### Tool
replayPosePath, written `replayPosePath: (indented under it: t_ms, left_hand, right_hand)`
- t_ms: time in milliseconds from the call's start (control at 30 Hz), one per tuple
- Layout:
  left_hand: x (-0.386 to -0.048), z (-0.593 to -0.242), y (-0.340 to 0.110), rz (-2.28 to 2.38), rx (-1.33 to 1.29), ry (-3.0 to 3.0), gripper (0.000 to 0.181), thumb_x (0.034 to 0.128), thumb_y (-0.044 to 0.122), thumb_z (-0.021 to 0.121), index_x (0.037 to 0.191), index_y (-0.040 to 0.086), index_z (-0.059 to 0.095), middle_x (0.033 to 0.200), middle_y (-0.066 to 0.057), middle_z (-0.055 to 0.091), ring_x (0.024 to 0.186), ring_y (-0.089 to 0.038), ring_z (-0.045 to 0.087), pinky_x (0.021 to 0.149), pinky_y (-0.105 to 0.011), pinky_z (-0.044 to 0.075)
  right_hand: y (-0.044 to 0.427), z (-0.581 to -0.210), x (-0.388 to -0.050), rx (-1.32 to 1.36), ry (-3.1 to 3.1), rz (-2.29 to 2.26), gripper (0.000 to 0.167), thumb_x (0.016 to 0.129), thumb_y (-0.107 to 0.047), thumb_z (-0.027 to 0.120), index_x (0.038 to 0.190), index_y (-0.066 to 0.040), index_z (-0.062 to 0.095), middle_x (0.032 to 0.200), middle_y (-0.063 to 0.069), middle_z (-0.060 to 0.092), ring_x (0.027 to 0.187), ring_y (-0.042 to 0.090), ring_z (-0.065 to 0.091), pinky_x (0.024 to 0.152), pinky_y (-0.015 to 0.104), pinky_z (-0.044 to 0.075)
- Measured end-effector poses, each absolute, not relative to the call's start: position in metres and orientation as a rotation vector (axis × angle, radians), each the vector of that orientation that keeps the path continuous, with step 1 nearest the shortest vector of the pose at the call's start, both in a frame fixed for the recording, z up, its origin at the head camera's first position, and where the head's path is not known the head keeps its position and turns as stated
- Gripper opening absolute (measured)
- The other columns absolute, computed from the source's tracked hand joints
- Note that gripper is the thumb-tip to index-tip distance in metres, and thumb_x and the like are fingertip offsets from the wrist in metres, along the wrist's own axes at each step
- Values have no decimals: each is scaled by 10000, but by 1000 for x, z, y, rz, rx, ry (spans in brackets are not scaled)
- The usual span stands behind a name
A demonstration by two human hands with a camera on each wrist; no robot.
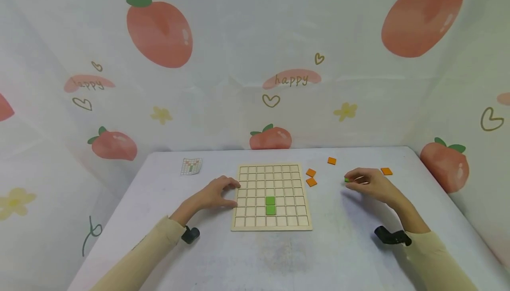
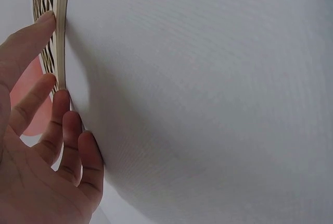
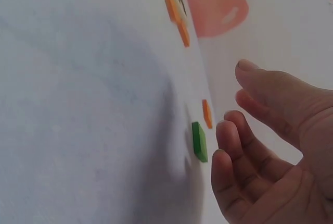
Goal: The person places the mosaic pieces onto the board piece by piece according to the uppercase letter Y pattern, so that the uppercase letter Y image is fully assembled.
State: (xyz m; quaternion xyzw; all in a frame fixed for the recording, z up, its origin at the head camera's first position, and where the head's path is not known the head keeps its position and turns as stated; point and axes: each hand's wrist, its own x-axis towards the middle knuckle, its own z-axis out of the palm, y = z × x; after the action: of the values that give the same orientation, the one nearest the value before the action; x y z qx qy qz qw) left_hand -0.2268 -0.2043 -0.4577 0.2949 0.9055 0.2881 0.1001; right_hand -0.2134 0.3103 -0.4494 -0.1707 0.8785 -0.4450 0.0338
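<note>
A wooden grid board (image 1: 249, 227) lies on the table with two green square tiles (image 1: 270, 205) in one column of cells. My left hand (image 1: 213, 194) is at its left edge, thumb and index fingertips spread along the rim; in the left wrist view these tips rest on the board's edge (image 2: 61, 36). To the right of the board, my right hand (image 1: 370, 184) hovers with fingers loosely bent. A loose green tile (image 3: 200, 142) appears just beyond its fingertips in the right wrist view, apart from them. The head view shows only a bit of this tile (image 1: 346, 179).
Orange tiles lie to the right: two near the board (image 1: 311, 177), one farther back (image 1: 332, 161), one beyond the right hand (image 1: 386, 171). A small card with a printed grid (image 1: 191, 166) lies back left. A fruit-patterned curtain (image 1: 223, 83) hangs behind the white table (image 1: 279, 260).
</note>
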Motion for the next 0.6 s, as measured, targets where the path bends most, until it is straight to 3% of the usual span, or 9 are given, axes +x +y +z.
replayPosePath:
  t_ms: [233,600]
  left_hand:
    - [-226,-458,-204,845,880,2683,522,835,227,858,1270,68,617,1175,-61,586,1100,-266,541,987,-474,419]
    - [-226,-456,-204,829,908,2685,523,847,223,849,1273,41,609,1180,-86,588,1085,-280,539,964,-474,423]
  right_hand:
    - [319,-449,-220,-439,2742,-1351,312,923,-170,774,1164,11,694,1142,169,678,1003,329,642,745,298,522]
    - [321,-454,-235,-376,2726,-1336,378,902,-151,795,1187,60,666,1177,224,646,1040,391,629,792,288,519]
